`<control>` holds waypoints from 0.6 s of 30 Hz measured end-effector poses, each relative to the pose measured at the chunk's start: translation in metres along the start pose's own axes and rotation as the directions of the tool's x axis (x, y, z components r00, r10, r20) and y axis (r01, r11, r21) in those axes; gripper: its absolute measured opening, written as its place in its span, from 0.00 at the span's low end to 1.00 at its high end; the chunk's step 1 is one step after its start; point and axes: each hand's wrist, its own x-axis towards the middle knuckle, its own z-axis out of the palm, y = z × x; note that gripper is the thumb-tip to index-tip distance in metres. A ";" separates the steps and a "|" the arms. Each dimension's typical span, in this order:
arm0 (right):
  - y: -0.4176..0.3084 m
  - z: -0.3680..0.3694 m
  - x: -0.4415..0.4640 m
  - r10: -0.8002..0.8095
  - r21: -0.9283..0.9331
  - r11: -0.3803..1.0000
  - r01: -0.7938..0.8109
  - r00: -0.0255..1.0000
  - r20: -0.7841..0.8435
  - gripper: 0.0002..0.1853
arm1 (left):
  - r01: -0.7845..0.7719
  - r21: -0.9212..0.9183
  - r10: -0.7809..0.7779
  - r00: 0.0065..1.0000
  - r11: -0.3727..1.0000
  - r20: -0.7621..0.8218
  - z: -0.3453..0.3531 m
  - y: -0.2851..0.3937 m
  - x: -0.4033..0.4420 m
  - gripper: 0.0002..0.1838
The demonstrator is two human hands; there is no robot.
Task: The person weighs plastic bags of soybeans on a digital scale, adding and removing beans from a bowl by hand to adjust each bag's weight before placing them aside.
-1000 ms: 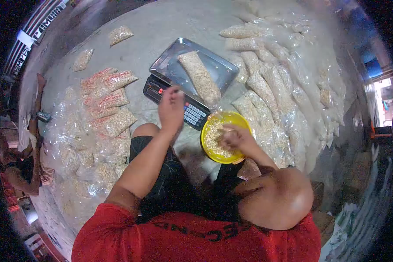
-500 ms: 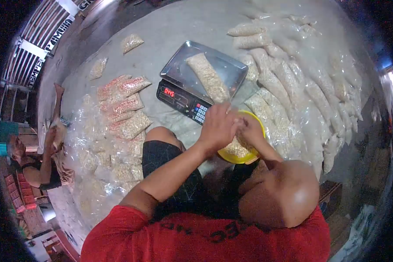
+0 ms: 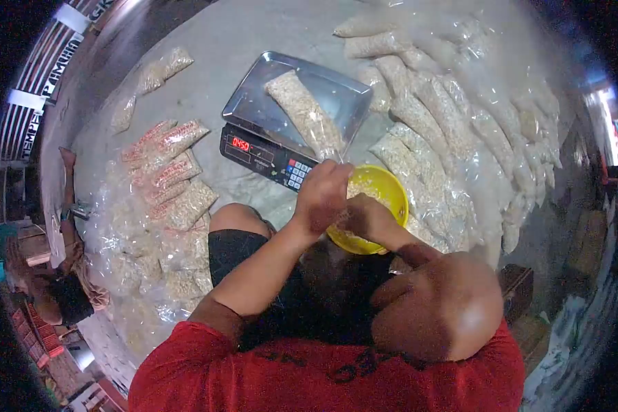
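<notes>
A clear plastic bag with pale, bean-like pieces lies slanted across the metal tray of a digital scale. Its narrow, loose end reaches my left hand, which is closed on it just in front of the scale's keypad. Red digits glow on the scale's display and seem to read 0450. My right hand is down inside a yellow bowl that holds more of the pale pieces. The fingers of that hand are hidden, so whether they grip anything does not show.
Many filled clear bags lie in rows on the right. Bags with red print are heaped on the left, among unprinted ones. Another person sits at the far left.
My right hand has moved from beside my left hand down into the bowl. The display has gone from about 0445 to 0450. The whole view has shifted slightly.
</notes>
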 end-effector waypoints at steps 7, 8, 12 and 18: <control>0.008 0.025 -0.003 -0.115 0.045 0.990 0.130 0.962 -0.246 0.19 | -0.180 -0.041 0.180 0.884 0.983 0.432 -0.022 0.065 -0.010 0.13; 0.004 0.018 -0.007 -0.113 0.019 0.993 0.120 0.969 -0.218 0.18 | -0.152 -0.085 0.173 0.828 0.985 0.533 -0.027 0.079 -0.013 0.13; -0.014 -0.014 -0.020 0.079 -0.090 0.993 -0.077 0.997 0.024 0.13 | -0.627 -0.331 0.654 0.755 0.705 -0.038 0.009 0.059 -0.026 0.18; -0.041 -0.058 -0.036 -0.417 -0.447 0.862 0.238 0.835 -0.359 0.10 | -0.230 0.178 0.240 0.970 0.957 -0.038 -0.039 0.024 -0.001 0.25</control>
